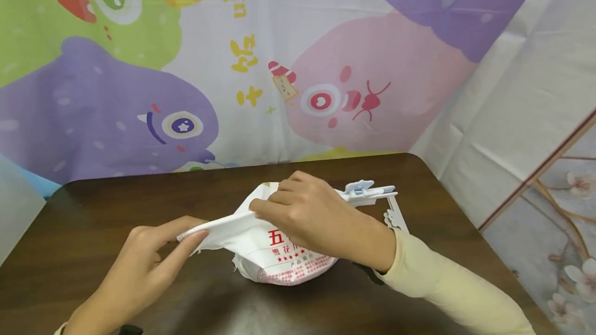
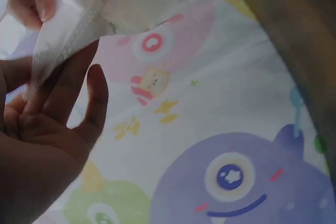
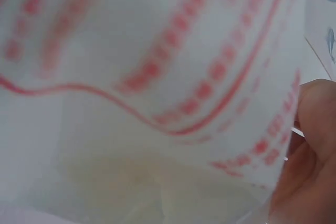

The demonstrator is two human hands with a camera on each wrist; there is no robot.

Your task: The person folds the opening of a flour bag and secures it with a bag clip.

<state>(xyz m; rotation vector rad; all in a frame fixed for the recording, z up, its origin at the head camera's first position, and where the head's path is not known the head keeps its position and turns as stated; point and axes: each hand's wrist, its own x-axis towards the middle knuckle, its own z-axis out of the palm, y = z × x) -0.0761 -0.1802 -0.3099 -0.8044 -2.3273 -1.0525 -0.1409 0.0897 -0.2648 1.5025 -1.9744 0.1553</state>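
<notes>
A white flour bag (image 1: 251,242) with red printing sits on the table, its body bulging and its top edge folded into a flat strip. At the strip's left end, my left hand (image 1: 153,257) pinches the fold between thumb and fingers; in the left wrist view that hand (image 2: 58,114) grips the bag's stitched corner. Farther along the fold, my right hand (image 1: 307,211) holds it from above with fingers curled over. In the right wrist view the printed bag (image 3: 157,103) fills most of the picture.
Pale plastic bag clips (image 1: 368,191), one bluish and one white with a flower shape (image 1: 396,216), lie at the bag's right, partly behind my right wrist. Beneath is a dark brown wooden table (image 1: 116,206); a cartoon-printed curtain (image 1: 261,133) hangs along its far edge.
</notes>
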